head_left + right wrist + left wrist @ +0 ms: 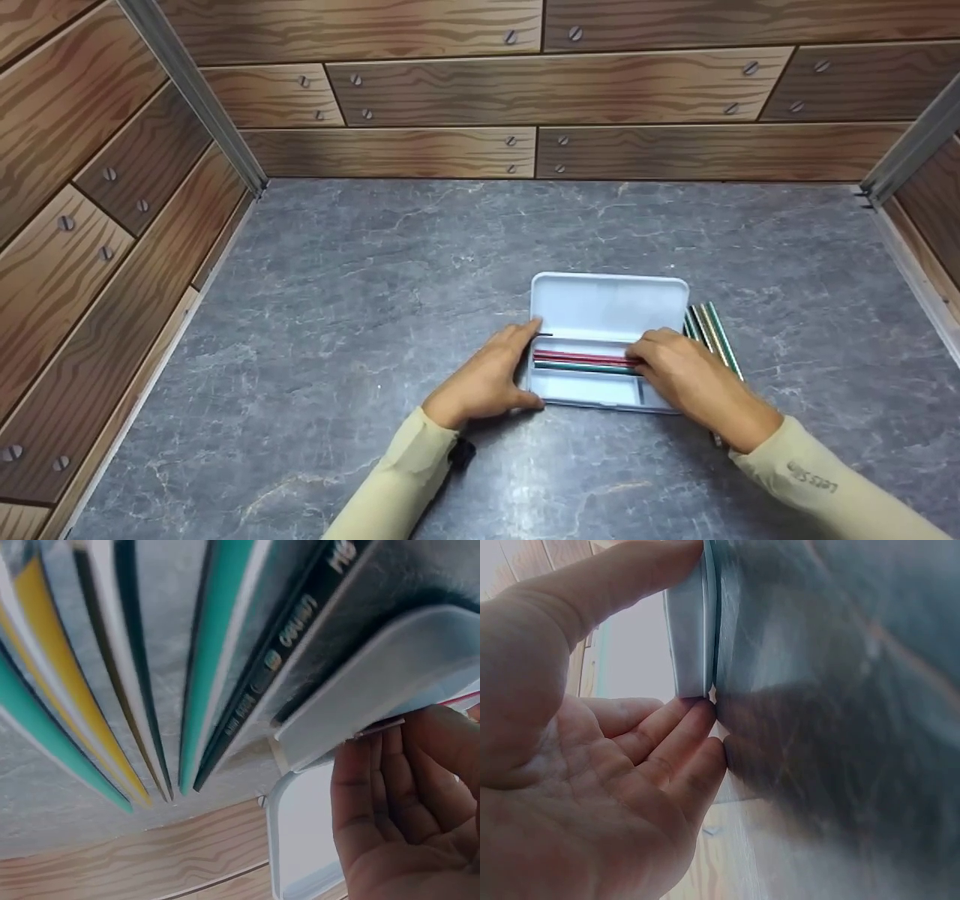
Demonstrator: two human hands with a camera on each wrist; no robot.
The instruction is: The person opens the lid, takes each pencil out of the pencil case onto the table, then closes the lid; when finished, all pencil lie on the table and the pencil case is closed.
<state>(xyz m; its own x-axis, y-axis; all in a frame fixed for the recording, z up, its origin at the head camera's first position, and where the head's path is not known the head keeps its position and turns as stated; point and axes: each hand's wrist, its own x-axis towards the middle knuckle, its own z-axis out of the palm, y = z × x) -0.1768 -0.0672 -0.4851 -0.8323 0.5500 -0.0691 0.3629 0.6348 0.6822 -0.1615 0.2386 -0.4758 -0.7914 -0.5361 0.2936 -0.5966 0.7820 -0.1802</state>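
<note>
A light blue pencil case lies with its lid folded back on the grey surface. Red pencils and a dark green pencil lie lengthwise inside. My left hand holds the case's left end, thumb at the front corner and fingers at the back. In the left wrist view, the thumb and fingertips touch the case's end. My right hand is over the case's right part, pinching a pencil whose end shows at the fingertips in the right wrist view. The fingers partly hide that pencil.
Several loose pencils, among them a yellow one, a green one and a black one, lie just right of the case, partly under my right forearm. Wood-patterned walls bound the grey marbled surface at the back and sides.
</note>
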